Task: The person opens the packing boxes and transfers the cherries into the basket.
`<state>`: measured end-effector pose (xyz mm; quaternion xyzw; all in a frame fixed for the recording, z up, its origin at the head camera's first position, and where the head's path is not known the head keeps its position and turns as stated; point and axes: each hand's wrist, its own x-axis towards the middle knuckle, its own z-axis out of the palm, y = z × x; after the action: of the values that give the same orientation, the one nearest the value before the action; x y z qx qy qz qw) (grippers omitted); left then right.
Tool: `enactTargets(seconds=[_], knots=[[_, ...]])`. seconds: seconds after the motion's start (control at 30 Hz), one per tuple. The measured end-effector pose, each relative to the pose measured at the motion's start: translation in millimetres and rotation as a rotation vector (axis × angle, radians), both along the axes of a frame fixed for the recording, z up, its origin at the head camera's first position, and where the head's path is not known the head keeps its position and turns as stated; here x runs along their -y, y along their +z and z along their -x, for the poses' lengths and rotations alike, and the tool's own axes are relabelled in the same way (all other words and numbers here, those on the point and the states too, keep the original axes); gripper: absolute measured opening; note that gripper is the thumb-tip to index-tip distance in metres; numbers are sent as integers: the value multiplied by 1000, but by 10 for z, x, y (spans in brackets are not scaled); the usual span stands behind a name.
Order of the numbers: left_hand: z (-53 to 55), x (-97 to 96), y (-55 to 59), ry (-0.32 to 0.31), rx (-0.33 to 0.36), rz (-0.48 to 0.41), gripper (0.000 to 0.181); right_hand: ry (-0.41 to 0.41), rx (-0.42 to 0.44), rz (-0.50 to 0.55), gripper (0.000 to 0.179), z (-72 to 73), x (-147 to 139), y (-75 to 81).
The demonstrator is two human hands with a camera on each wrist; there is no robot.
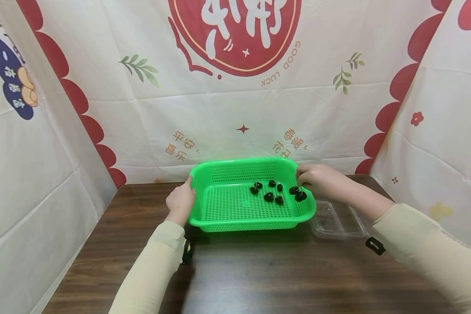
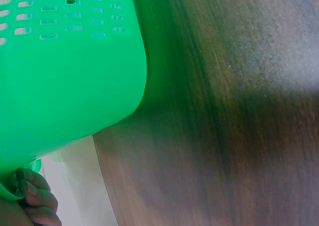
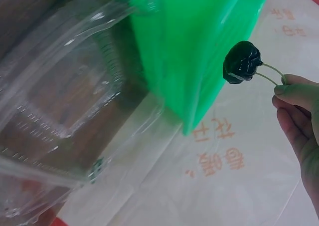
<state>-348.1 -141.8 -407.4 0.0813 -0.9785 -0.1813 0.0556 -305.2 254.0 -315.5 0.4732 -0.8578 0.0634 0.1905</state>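
Observation:
A green plastic basket (image 1: 243, 225) with a perforated bottom stands on the table. Several dark cherries (image 1: 268, 197) lie in it, mostly toward its right half. At the basket's left end, my left hand (image 1: 182, 199) grips the rim, its fingers (image 2: 37, 196) curled round the edge in the left wrist view. Over the right end of the basket is my right hand (image 1: 315, 178), pinching two thin green stems between thumb and fingertips. From those stems hang dark, glossy cherries (image 3: 241, 62), two of them in the head view; they overlap in the right wrist view.
A clear plastic box (image 1: 335, 220) sits on the table, right of the basket and below my right forearm. The brown wooden table (image 1: 235, 270) extends toward me. Printed white cloth (image 1: 235, 113) hangs behind the table and along both sides.

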Motion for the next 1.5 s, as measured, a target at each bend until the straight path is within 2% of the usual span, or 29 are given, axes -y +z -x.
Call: enactTargets(seconds=[0.2, 0.5, 0.7, 0.87, 1.07, 1.17, 1.5], knots=[[24, 10, -24, 1, 5, -3, 53, 23, 42, -34, 22, 59, 179, 41], [28, 16, -23, 4, -3, 1, 53, 15, 147, -162, 18, 193, 403, 69], [31, 1, -21, 4, -5, 2, 53, -5, 330, -169, 17, 351, 509, 84], [31, 2, -27, 7, 1, 6, 53, -65, 519, -123, 19, 477, 579, 110], [35, 11, -35, 6, -5, 3, 53, -121, 700, -98, 19, 622, 651, 129], [35, 14, -44, 6, -15, 0, 53, -161, 769, -94, 19, 695, 679, 135], [28, 21, -35, 0, -24, -12, 53, -275, 885, -96, 20, 970, 796, 21]])
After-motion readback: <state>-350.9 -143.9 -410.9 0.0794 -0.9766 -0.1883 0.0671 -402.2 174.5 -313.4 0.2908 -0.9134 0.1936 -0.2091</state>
